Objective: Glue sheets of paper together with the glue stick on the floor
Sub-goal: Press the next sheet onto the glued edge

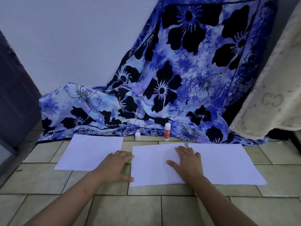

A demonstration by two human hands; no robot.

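Flatly, left hand (114,167), right hand (187,163), fingers (180,150) outspread touching middle sheet (151,167), glue stick (167,132) label unreadable.

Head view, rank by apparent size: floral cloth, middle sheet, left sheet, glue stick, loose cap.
1. floral cloth
2. middle sheet and left sheet: they look alike, and the wide-angle lens and differing distance make it unsure, so not ranked
3. glue stick
4. loose cap
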